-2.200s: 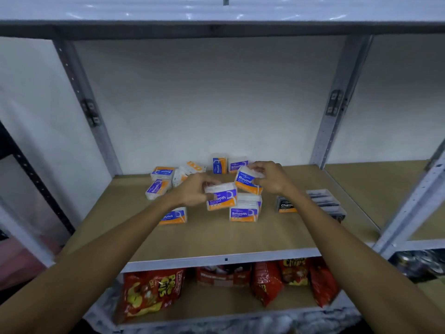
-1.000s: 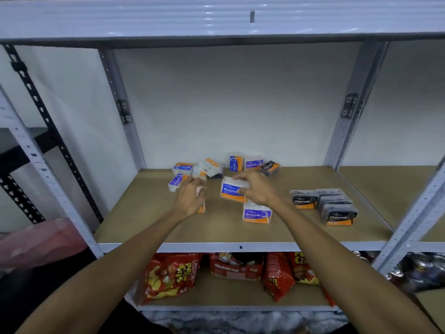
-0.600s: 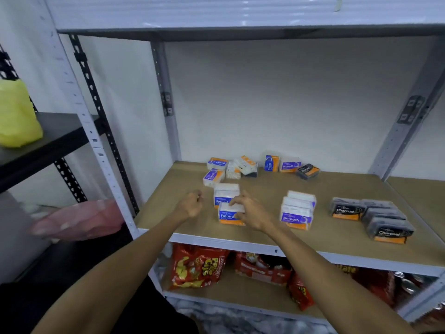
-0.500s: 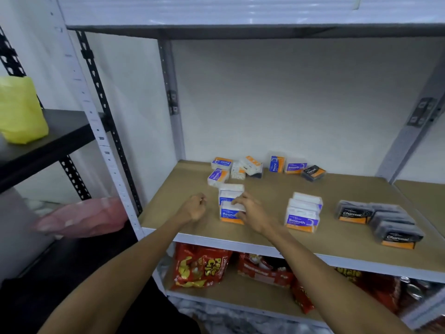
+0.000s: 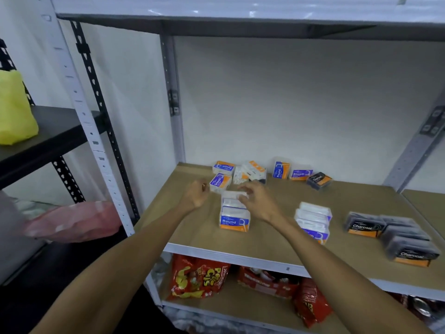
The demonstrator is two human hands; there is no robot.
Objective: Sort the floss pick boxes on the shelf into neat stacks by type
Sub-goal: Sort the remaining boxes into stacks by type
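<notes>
A stack of white, blue and orange "Round" floss pick boxes stands near the front left of the wooden shelf. My right hand is just behind its top, fingers spread and holding nothing, fingertips at the top box's rear edge. My left hand hovers to the left of the stack, fingers curled in, nothing in it. To the right stand a "Smooth" stack and dark "Charcoal" boxes. Several loose boxes lie jumbled by the back wall, among them a single Charcoal box.
The back wall and grey uprights close in the shelf. Red snack bags fill the shelf below. At the left, a black shelf holds a yellow bag, with a pink bag lower down.
My right hand has set a Round box on the Round stack and let go, its fingers now apart. The view has swung left and closer. My left hand has risen slightly, still curled.
</notes>
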